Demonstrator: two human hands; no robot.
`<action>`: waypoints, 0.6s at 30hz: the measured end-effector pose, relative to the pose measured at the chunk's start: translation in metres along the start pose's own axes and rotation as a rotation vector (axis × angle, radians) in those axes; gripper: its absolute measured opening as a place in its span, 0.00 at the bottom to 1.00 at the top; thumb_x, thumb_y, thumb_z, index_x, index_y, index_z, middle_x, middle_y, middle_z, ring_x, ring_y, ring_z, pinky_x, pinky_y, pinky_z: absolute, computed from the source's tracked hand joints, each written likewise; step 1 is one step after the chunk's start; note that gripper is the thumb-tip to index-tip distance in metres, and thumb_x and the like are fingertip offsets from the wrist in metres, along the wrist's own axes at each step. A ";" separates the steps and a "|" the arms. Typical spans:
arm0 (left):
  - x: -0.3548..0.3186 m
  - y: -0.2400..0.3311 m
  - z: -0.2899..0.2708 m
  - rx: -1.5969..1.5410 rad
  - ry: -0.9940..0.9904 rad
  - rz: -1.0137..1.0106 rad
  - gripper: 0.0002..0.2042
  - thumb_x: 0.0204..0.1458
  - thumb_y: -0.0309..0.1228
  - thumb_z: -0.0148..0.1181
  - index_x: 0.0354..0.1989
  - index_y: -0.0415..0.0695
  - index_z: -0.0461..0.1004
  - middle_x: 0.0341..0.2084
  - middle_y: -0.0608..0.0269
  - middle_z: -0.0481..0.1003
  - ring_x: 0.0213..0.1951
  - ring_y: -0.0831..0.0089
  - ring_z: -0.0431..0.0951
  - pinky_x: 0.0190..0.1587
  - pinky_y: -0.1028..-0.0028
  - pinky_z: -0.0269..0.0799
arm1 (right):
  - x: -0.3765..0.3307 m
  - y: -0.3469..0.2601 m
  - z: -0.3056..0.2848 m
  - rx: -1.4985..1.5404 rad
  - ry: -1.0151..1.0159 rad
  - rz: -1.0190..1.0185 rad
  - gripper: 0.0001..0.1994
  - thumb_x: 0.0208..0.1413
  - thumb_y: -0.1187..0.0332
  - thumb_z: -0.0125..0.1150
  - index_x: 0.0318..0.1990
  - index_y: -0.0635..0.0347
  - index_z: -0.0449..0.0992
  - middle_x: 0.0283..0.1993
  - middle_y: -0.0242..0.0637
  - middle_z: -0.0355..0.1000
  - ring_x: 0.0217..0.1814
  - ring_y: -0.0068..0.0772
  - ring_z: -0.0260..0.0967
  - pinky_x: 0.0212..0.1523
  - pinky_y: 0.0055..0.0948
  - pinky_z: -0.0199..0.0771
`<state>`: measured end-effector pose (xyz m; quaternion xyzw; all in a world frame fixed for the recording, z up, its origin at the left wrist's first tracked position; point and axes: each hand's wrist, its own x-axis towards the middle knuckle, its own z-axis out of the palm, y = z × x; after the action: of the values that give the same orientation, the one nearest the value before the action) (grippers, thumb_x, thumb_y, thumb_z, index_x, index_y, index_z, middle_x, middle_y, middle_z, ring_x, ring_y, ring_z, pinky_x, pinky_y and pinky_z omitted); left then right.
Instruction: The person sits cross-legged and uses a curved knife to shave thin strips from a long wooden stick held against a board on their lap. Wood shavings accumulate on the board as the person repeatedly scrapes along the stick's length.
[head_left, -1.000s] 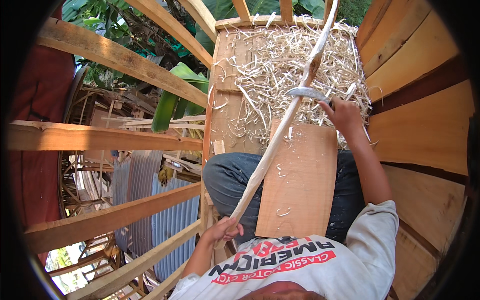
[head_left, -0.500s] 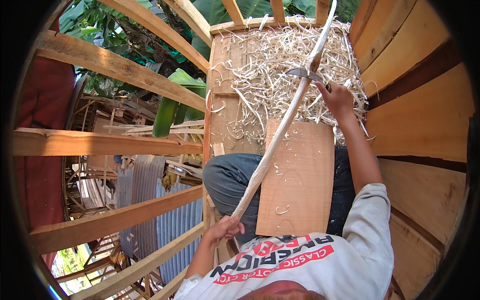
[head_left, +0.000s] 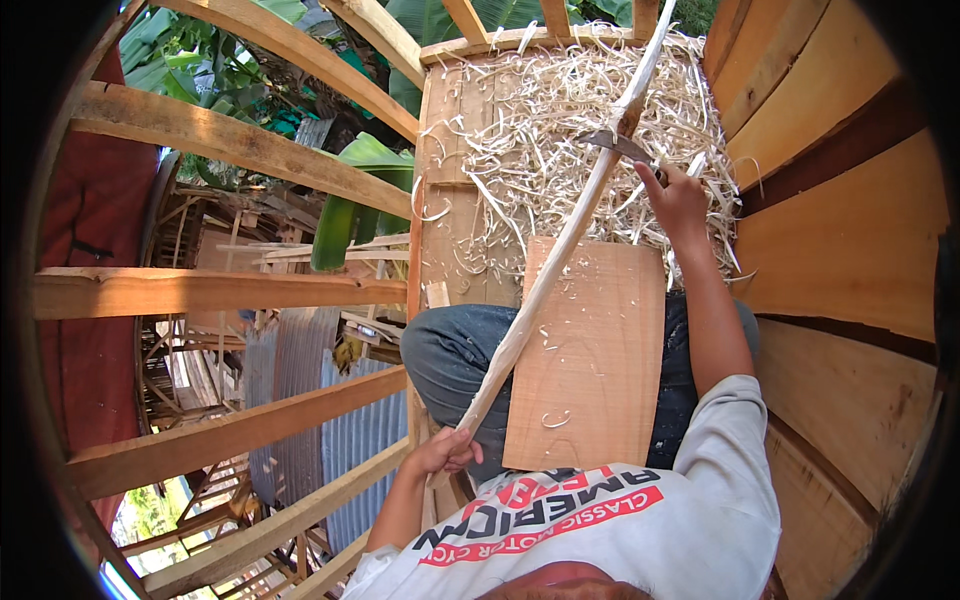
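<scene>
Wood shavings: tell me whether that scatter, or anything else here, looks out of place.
Only the wood shavings stand out: pale curls heaped over the plank floor, a few strewn on the board across the lap. The long stick looks whole.

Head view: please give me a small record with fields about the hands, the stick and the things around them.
left hand: grips the near end of the long pale stick
right hand: holds a curved blade against the stick's far part
stick: slants from the lower left up to the top right, bark partly shaved off
board: flat wooden board lies on the person's lap, under the stick
shavings: heap of pale wood curls on the plank floor beyond the board
surroundings: wooden rails at left, plank wall at right
</scene>
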<state>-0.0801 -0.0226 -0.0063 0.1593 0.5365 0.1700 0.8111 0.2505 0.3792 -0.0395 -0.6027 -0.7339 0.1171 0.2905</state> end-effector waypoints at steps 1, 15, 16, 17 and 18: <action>-0.001 -0.001 0.001 0.008 0.010 -0.001 0.36 0.52 0.64 0.48 0.30 0.31 0.72 0.09 0.77 0.55 0.10 0.85 0.52 0.13 0.81 0.46 | -0.010 -0.005 0.006 0.029 0.016 -0.129 0.32 0.51 0.35 0.54 0.14 0.58 0.67 0.11 0.39 0.66 0.15 0.43 0.69 0.19 0.36 0.68; -0.002 0.001 0.004 -0.022 0.025 -0.002 0.34 0.55 0.61 0.46 0.28 0.33 0.72 0.09 0.77 0.54 0.11 0.85 0.53 0.14 0.81 0.48 | 0.001 0.010 0.025 0.077 -0.007 0.100 0.35 0.52 0.33 0.50 0.18 0.62 0.72 0.14 0.43 0.69 0.17 0.46 0.71 0.20 0.38 0.70; -0.003 -0.002 0.004 -0.044 0.020 -0.004 0.34 0.55 0.61 0.46 0.28 0.33 0.72 0.09 0.77 0.54 0.11 0.85 0.53 0.14 0.81 0.48 | -0.009 0.006 0.024 0.100 -0.009 -0.010 0.33 0.52 0.34 0.51 0.17 0.60 0.72 0.13 0.42 0.68 0.16 0.44 0.70 0.20 0.37 0.70; -0.004 -0.002 0.009 -0.029 0.026 0.003 0.34 0.55 0.61 0.46 0.27 0.33 0.72 0.09 0.76 0.54 0.11 0.85 0.53 0.14 0.81 0.47 | -0.019 0.001 0.018 0.091 -0.043 -0.231 0.33 0.52 0.35 0.52 0.18 0.60 0.73 0.13 0.42 0.68 0.15 0.43 0.70 0.20 0.37 0.71; -0.004 0.000 0.008 -0.022 0.036 0.009 0.34 0.55 0.61 0.46 0.27 0.33 0.72 0.09 0.77 0.54 0.10 0.85 0.52 0.14 0.80 0.47 | -0.025 -0.002 0.015 0.080 -0.077 -0.452 0.32 0.52 0.35 0.52 0.19 0.59 0.73 0.13 0.41 0.69 0.15 0.42 0.70 0.20 0.36 0.71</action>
<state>-0.0745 -0.0248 -0.0001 0.1499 0.5485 0.1825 0.8021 0.2431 0.3578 -0.0575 -0.4060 -0.8557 0.1008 0.3047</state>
